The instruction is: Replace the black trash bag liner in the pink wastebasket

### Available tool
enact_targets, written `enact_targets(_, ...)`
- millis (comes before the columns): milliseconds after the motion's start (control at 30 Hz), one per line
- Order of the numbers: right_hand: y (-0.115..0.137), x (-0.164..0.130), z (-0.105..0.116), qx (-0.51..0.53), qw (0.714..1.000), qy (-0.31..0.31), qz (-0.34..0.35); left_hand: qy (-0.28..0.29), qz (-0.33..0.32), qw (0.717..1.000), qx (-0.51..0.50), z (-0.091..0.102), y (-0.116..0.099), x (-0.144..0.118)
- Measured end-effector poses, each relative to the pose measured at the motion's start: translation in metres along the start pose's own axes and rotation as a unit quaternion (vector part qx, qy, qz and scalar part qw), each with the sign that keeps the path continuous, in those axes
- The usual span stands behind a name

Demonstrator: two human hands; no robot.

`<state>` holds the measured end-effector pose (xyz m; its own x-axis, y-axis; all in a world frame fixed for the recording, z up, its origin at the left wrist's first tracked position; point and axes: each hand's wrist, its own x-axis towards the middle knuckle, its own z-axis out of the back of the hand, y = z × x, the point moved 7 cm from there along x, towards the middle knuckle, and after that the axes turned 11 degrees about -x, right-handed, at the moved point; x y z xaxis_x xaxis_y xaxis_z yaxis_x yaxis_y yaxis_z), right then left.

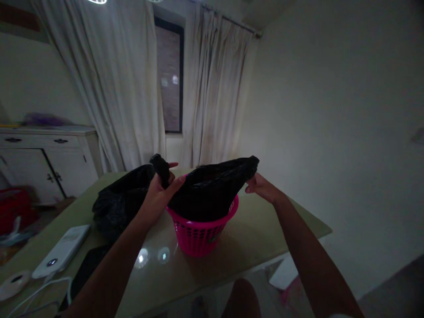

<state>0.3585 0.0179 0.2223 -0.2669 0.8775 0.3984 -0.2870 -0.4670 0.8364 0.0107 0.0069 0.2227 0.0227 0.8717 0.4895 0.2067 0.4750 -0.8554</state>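
The left hand [160,187] is gripping one bunched corner of the black bag [208,190], the right hand [261,185] is pinching the opposite edge. The bag is sitting in the pink basket [200,236] on the desk [265,234]

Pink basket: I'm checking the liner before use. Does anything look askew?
The black bag sits in the pink basket but its top stands above the rim, not folded over. The left hand and right hand pinch its edges.
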Motion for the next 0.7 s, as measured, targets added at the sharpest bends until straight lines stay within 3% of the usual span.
enact_targets(67,-0.010,0.002,-0.018,-0.002,0.999,0.041,-0.026,0.039,-0.013,0.998,0.038,-0.008,0.001,0.006)
enact_targets(133,-0.002,0.010,-0.039,0.045,0.998,0.044,-0.017,0.124,-0.024,0.987,0.096,-0.027,0.006,0.013)
enact_targets(200,0.012,0.024,-0.058,0.129,0.992,-0.001,0.001,0.233,-0.032,0.961,0.149,-0.051,0.013,0.016)
enact_targets(267,0.018,0.039,-0.075,0.210,0.976,-0.056,-0.020,0.278,-0.033,0.948,0.151,-0.065,0.018,0.017)
enact_targets(333,0.013,0.052,-0.091,0.250,0.962,-0.094,-0.058,0.230,-0.019,0.968,0.096,-0.062,0.018,0.019)
enact_targets(400,0.002,0.060,-0.101,0.216,0.964,-0.120,-0.099,0.158,0.015,0.987,0.009,-0.052,0.018,0.018)
enact_targets(533,-0.011,0.066,-0.119,0.071,0.984,-0.080,-0.139,0.142,0.103,0.978,-0.114,-0.050,0.020,0.013)
enact_targets(633,-0.001,0.071,-0.126,-0.001,0.996,-0.044,-0.075,0.079,0.096,0.987,-0.102,-0.048,0.021,0.020)
enact_targets(700,0.013,0.072,-0.129,-0.068,0.998,-0.018,0.001,0.069,0.115,0.988,-0.082,-0.051,0.027,0.023)
